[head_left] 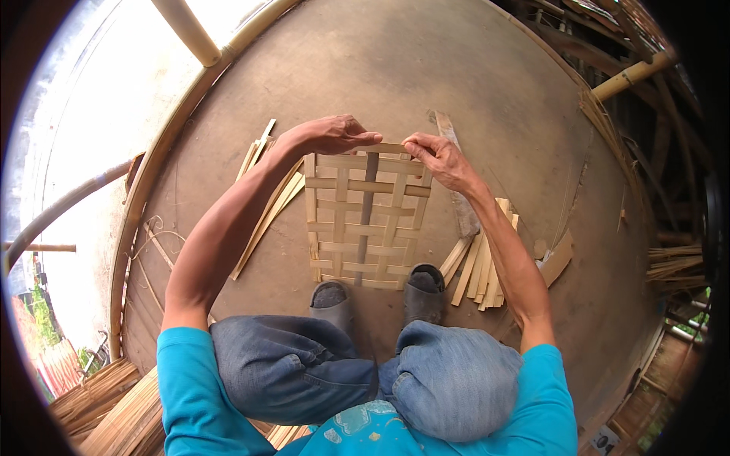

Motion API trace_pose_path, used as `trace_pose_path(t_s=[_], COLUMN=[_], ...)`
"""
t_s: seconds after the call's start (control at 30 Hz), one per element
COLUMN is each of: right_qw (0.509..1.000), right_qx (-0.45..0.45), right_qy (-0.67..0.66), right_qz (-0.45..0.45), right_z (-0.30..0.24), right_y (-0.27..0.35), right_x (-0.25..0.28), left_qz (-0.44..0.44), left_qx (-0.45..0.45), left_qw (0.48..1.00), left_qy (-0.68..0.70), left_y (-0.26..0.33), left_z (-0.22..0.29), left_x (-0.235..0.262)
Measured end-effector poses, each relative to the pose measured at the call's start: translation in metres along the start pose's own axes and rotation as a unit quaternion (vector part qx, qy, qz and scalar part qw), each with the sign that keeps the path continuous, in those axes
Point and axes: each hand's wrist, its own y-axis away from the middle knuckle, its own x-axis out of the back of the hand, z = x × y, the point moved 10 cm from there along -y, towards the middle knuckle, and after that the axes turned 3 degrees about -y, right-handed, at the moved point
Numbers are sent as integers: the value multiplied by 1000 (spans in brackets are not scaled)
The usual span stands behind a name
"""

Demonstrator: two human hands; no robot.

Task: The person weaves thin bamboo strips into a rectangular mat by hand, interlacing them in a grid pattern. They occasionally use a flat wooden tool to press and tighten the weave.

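An open-weave panel of flat bamboo strips (343, 207) stretches out ahead of my feet, its near edge by my slippers. One dark grey strip (367, 199) runs down its middle. Along the far edge lies a pale bamboo strip (392, 148), spanning the gap between my hands. My left hand (331, 135) is bent over the far left part of this edge, fingers closed together, thumb side on the strip; its fingertips are partly hidden. At the far right corner my right hand (447, 161) pinches the strip between thumb and fingers.
Loose bamboo strips (266, 228) lie left of the panel, with another pile (479, 270) to its right. A flat wooden board (461, 201) lies beside the right pile. My slippers (332, 302) rest on the brown floor. Bamboo bundles (125, 414) stand at lower left; a bamboo rail (141, 197) borders the floor.
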Motion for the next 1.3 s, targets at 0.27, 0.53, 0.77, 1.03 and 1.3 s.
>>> trace_pose_path(t_s=[0.27,0.53,0.77,1.03,1.3], right_qw=[1000,999,1000,987,986], right_qx=[-3,-15,6,-46,21], right_qy=[-12,19,16,-143,160], right_qz=[-20,-38,-26,57,52], right_z=[6,9,11,10,-8], right_y=[-4,-7,-6,6,-3], right_x=[-2,-3,-3,42,22], left_qz=[-59,-64,-45,-9,-13], left_qx=[7,6,-15,-3,23], left_qw=[998,998,999,1000,999], left_qy=[23,25,23,8,-19], left_y=[-5,-8,-7,-2,-5], left_z=[2,-1,2,-3,-9], left_x=[-6,-6,-2,-9,-15])
